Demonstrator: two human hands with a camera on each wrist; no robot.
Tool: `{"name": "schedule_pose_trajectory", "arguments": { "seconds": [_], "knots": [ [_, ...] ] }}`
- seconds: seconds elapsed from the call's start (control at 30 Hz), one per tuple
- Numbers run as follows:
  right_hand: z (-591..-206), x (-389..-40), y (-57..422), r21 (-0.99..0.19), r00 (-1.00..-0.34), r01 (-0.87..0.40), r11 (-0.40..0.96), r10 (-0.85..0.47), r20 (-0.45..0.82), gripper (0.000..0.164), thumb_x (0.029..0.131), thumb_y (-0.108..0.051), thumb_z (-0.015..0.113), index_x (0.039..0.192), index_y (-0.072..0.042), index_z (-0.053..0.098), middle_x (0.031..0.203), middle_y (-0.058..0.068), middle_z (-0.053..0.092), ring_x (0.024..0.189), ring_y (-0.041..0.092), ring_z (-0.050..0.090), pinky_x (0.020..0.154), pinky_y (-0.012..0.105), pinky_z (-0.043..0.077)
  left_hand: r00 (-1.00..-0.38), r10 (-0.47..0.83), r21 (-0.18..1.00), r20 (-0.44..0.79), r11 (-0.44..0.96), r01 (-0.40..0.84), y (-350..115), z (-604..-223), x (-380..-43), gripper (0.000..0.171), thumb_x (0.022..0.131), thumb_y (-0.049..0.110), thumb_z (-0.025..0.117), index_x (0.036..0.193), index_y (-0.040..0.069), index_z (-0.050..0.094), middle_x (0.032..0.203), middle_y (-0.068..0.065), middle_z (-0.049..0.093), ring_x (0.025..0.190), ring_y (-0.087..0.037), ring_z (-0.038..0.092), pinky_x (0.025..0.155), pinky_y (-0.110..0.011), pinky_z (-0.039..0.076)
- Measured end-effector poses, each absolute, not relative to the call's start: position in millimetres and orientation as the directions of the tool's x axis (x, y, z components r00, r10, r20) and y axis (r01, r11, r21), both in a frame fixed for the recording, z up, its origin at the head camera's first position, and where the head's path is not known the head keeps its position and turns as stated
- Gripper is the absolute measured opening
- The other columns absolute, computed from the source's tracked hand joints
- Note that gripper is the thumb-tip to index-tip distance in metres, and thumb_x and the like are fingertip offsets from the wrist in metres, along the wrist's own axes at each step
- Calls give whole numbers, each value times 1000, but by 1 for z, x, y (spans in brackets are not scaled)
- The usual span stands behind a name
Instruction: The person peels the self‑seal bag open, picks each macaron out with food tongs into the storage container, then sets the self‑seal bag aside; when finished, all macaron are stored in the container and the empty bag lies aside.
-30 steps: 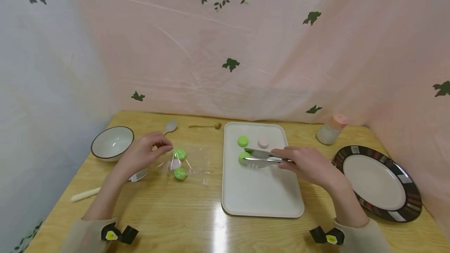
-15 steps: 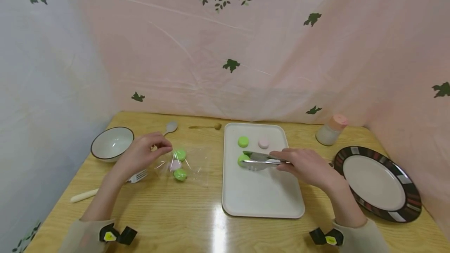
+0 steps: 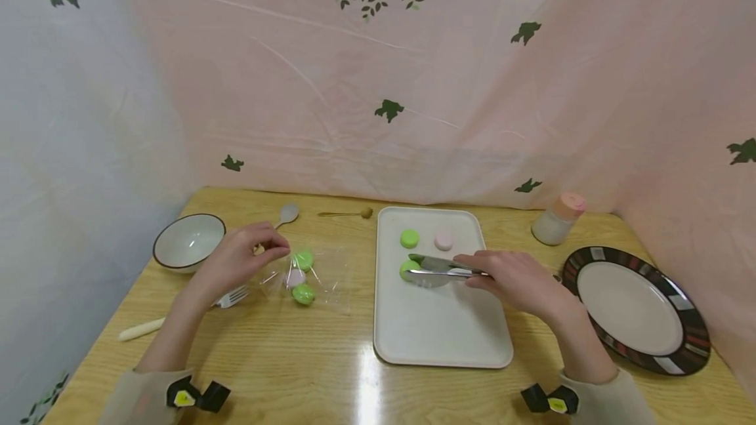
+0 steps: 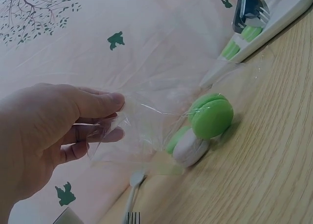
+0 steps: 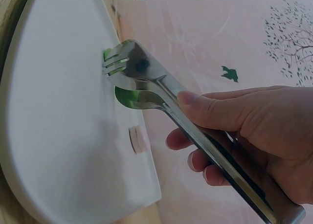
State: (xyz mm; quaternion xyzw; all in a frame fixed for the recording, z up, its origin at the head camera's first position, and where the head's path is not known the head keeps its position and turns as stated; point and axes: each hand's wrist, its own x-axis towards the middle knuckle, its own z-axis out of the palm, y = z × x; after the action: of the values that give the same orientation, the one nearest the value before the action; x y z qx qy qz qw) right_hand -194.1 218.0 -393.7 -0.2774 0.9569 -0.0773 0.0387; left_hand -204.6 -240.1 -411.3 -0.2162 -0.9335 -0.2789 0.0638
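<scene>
The green macaron (image 3: 407, 270) sat on the white tray (image 3: 437, 336), lower middle of the head frame, at the tips of the metal tongs (image 3: 437, 262) (whether they clasped it, I couldn't tell). I had the right hand (image 3: 514, 279) gripping the tongs, presumably to govern their spread. At frame left, the left hand (image 3: 233, 259) pinched the clear bag (image 3: 333, 274), probably lifting its mouth; three bagged macarons (image 3: 294, 278) seemingly weighted it against the desk (image 3: 277, 359).
</scene>
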Motion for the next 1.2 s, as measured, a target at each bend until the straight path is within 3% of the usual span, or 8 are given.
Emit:
{"name": "schedule_pose_trajectory", "arguments": {
  "seconds": [1.2],
  "knots": [
    [-396, -195, 220, -182, -838, -532, 827, -545, -29, 36, 87, -32, 67, 122, -25, 63, 84, -14, 62, 60, 2, 44, 52, 18, 36, -899, 365, 474, 243, 763, 439, -239, -412, -204, 4, 86, 24, 69, 89, 22, 71, 82, 15, 60, 75, -1, 56, 65, -21, 49]
  ]
}}
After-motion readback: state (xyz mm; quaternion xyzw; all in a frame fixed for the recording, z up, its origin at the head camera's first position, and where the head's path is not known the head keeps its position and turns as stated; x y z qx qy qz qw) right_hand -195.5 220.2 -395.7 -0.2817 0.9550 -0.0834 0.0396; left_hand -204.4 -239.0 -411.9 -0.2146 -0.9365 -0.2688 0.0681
